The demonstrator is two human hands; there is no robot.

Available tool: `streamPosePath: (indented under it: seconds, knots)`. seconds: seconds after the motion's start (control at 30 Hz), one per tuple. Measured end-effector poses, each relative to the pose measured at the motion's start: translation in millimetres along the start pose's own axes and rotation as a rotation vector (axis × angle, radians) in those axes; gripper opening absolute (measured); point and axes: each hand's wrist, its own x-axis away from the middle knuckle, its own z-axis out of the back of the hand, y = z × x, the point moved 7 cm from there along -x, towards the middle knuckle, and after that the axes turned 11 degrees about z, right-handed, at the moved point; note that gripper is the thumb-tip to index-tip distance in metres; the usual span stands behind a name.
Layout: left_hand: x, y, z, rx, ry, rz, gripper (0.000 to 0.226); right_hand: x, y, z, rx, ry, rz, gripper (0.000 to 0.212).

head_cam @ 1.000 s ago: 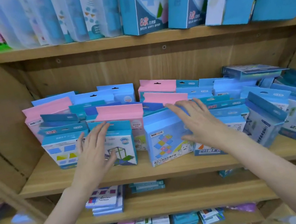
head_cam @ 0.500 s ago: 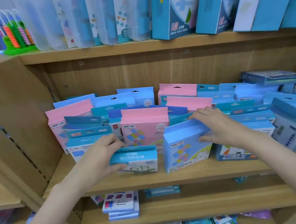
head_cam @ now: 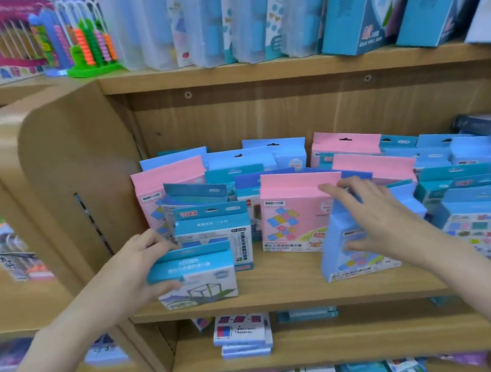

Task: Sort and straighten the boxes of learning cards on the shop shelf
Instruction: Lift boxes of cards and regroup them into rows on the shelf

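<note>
Several pink and blue boxes of learning cards stand crowded on the middle wooden shelf (head_cam: 286, 288). My left hand (head_cam: 136, 274) grips a teal and white box (head_cam: 197, 277) by its left end, near the shelf's front edge, tipped forward. My right hand (head_cam: 381, 222) holds a light blue box (head_cam: 348, 243) at the front, with the fingers over its top and the thumb on its face. Right behind it stands a pink box (head_cam: 293, 210). Another teal box (head_cam: 212, 226) stands behind the one in my left hand.
A wooden side panel (head_cam: 76, 180) bounds the shelf on the left. More blue boxes (head_cam: 483, 212) lean at the right. Tall blue and clear packs (head_cam: 337, 1) and an abacus toy (head_cam: 87, 47) stand on the shelf above. Flat boxes (head_cam: 245, 333) lie on the shelf below.
My left hand took hold of the teal box and pulled it forward and left. My right hand closed on the light blue box and tilted it. The view shifted right and down.
</note>
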Motion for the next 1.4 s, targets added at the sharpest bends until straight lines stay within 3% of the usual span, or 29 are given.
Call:
streamPosePath:
  seconds: [0.2, 0.33, 0.57, 0.7, 0.8, 0.93, 1.03, 1.17, 1.4]
  knots:
    - [-11.8, -6.9, -3.4, -0.018, -0.018, 0.025, 0.056, -5.1, 3.6, 0.2, -0.085, 0.062, -0.053, 0.075]
    - [-14.6, -11.2, -3.1, -0.054, -0.002, 0.026, 0.055, -23.0, -24.7, 9.8, -0.154, 0.096, 0.007, 0.07]
    - [-22.3, -17.6, 4.0, -0.197, 0.102, 0.062, 0.061, -53.7, -61.1, -2.5, 0.001, 0.0, 0.066, 0.083]
    - [-23.5, -12.5, 0.6, -0.308, 0.261, 0.059, 0.083, -29.4, -39.7, 1.8, 0.064, 0.146, 0.058, 0.089]
    - [-24.9, 26.3, -6.8, -0.246, 0.326, -0.08, 0.078, -13.0, -24.5, 0.0, 0.022, 0.208, 0.025, 0.093]
    - [-31.6, 82.9, -19.7, -0.103, 0.307, -0.227, 0.057, 14.8, 12.5, 11.5, -0.219, 0.274, -0.09, 0.068]
    - [-44.6, 119.3, -35.2, -0.008, 0.236, -0.288, 0.061, 31.1, 56.3, 27.2, -0.342, 0.33, -0.239, 0.058]
    - [-69.9, 142.1, -52.5, -0.027, 0.158, -0.26, 0.063, 26.3, 95.4, 35.6, -0.278, 0.235, -0.239, 0.034]
    - [-86.4, 135.7, -51.0, 0.117, 0.006, -0.21, 0.059, -14.1, 152.6, 7.0, -0.187, -0.037, -0.339, 0.035]
